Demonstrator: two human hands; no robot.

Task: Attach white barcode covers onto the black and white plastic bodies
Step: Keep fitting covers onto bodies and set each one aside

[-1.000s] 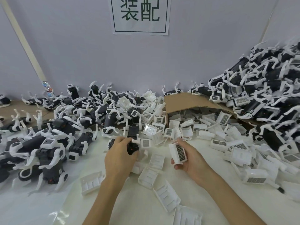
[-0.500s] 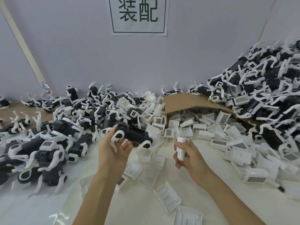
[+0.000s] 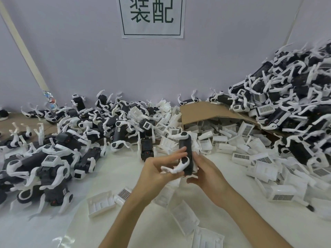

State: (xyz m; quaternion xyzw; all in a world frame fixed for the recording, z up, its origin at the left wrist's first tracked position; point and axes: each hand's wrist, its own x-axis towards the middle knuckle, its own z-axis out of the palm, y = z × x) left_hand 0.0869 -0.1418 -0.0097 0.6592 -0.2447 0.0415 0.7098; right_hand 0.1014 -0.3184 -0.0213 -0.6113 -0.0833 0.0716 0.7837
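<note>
At the near edge of the white table sheet (image 3: 116, 176) lie loose white barcode covers (image 3: 101, 205). Just beyond them, at centre, the left hand (image 3: 159, 170) pinches a black and white body (image 3: 186, 151), held nearly upright. The right hand (image 3: 207, 176) curls its fingers round the body's far side. Farther back, a tipped cardboard box (image 3: 206, 111) spills covers between heaped bodies (image 3: 295, 113).

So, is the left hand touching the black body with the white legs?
Touching. The head view shows the left hand gripping the black body, fingers pressed against its side.
</note>
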